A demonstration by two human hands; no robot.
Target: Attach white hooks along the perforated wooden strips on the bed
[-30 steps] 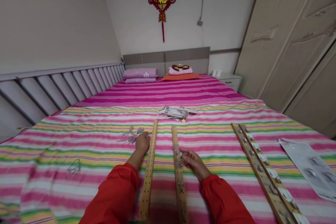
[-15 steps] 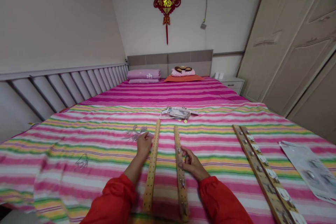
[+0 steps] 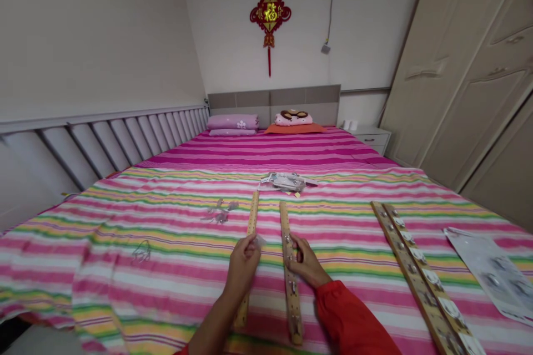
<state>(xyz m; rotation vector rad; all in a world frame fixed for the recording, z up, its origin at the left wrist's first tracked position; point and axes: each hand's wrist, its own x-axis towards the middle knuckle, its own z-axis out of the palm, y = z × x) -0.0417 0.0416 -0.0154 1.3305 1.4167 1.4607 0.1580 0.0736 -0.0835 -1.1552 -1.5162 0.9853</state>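
My left hand (image 3: 245, 258) is closed, pinching a small clear plastic bag (image 3: 260, 242) above a perforated wooden strip (image 3: 253, 212) that lies lengthwise on the bed. What the bag holds is too small to make out. My right hand (image 3: 306, 262) grips the edge of a second wooden strip (image 3: 284, 216), with thumb and fingers around its right side. Several small shiny metal pieces sit along that second strip. Left of the first strip lies a loose cluster of small clear bags (image 3: 222, 212).
Striped cloth (image 3: 166, 283) covers the bed. To the right lie two joined-looking strips with metal pieces and white discs (image 3: 433, 277), and a clear package (image 3: 491, 272). A pile of packets (image 3: 287, 181) is ahead. Thin tangled wire or thread (image 3: 142, 252) lies at left.
My left hand has moved from the loose bags toward me and right, carrying a small clear bag over the first strip. My right hand keeps its grip on the second strip.
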